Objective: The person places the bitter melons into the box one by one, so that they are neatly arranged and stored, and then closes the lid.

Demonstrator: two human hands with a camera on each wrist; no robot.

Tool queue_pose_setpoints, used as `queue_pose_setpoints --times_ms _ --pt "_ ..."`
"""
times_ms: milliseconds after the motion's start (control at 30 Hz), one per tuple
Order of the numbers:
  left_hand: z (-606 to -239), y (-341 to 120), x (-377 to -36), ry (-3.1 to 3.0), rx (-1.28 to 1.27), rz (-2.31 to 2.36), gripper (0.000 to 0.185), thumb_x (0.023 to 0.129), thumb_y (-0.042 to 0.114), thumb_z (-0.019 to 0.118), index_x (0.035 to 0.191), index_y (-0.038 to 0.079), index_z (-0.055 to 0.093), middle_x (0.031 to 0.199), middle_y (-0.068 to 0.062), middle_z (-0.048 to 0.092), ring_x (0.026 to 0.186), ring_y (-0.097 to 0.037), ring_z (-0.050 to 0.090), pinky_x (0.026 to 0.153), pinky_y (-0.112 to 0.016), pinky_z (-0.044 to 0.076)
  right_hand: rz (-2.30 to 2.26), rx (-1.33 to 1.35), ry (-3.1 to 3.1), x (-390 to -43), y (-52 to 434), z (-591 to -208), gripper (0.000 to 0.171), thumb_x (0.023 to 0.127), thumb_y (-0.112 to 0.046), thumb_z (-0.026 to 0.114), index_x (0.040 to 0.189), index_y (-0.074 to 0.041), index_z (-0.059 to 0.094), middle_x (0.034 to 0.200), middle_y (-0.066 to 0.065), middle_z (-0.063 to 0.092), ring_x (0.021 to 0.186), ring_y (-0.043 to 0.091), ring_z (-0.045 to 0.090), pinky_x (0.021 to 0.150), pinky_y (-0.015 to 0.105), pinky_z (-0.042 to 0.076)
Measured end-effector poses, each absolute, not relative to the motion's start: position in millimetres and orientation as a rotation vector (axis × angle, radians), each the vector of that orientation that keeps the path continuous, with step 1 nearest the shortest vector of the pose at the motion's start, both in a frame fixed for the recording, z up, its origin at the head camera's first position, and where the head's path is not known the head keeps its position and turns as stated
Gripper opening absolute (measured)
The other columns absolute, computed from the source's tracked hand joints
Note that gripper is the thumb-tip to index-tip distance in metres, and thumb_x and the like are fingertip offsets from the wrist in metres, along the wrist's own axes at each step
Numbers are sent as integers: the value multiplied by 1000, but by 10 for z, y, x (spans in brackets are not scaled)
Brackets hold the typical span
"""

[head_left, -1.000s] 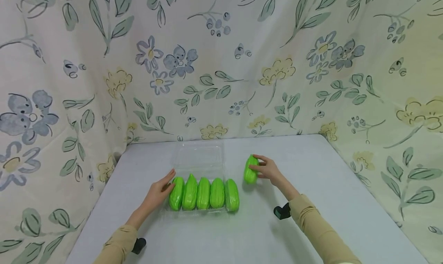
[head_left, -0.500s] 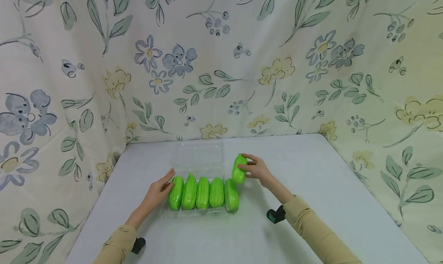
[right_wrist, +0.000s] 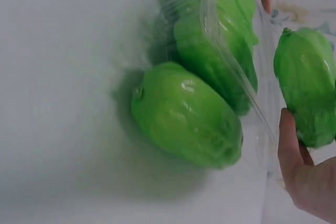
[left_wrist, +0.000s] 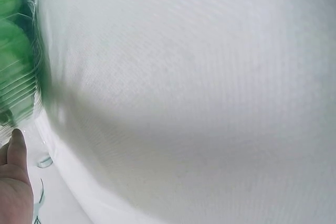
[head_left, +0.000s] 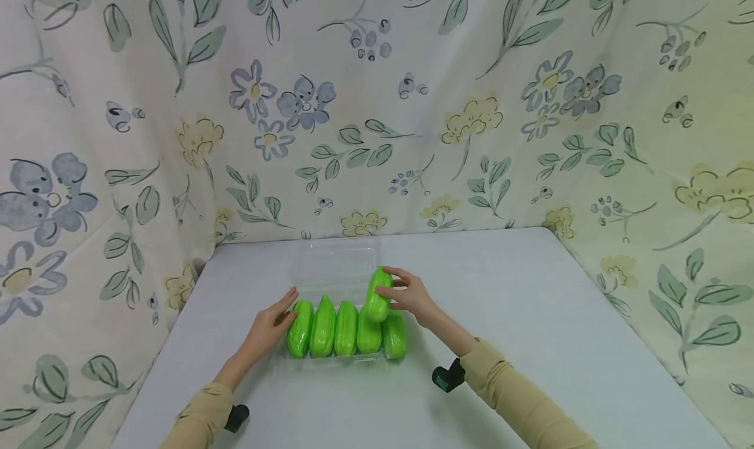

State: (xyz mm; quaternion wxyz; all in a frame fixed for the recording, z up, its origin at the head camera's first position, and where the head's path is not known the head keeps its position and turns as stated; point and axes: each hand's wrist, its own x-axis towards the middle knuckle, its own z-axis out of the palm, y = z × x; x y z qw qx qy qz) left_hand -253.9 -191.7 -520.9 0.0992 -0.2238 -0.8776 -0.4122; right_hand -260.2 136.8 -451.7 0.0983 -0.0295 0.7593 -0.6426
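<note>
My right hand [head_left: 412,298] grips a green papaya [head_left: 379,295], ridged and glossy, and holds it over the right end of a clear plastic box [head_left: 321,359]. Below it, several more papayas [head_left: 323,328] lie side by side in the box. Another papaya [right_wrist: 184,116] lies on the table against the outside of the box's right wall, as the right wrist view shows. My left hand [head_left: 271,324] rests at the box's left end, fingers extended beside the leftmost papaya [head_left: 300,329]. In the left wrist view, a fingertip of the left hand [left_wrist: 16,182] is at the box's side.
The box's clear lid [head_left: 337,264] lies folded back behind it. A white cloth covers the table [head_left: 501,272], and a floral curtain [head_left: 412,161] hangs behind and at both sides. Dark wrist cameras sit under both sleeves.
My right hand has carried the papaya leftward, from right of the box to above its right end. The left hand has stayed in place.
</note>
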Motion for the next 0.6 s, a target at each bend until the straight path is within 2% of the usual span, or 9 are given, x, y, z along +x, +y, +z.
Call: queue_pose_setpoints --times_ms 133,300,600 --pt "-5214 -1915 -2549 -2599 -656 -1217 47 93 4 58 137 -6 44 146 -20 39 128 -37 44 94 -42 51 -1893 -155 2248 -2561 1243 -4520 55 87 -20 69 138 -13 49 129 26 48 101 26 61 80 41 61" --pt "-5224 -1918 -2562 -2601 -652 -1212 47 93 4 58 137 -6 44 146 -21 39 128 -37 45 94 -42 51 -1881 -232 2240 -2516 1083 -4522 55 89 -22 68 139 -13 48 130 25 48 107 27 57 81 41 61" --pt "-5226 -1914 -2556 -2584 -674 -1206 47 93 4 58 136 -7 44 145 -22 39 127 -37 45 93 -42 52 -1852 -316 2212 -2436 779 -4545 56 89 -21 67 140 -11 46 127 26 50 98 23 61 77 42 62"
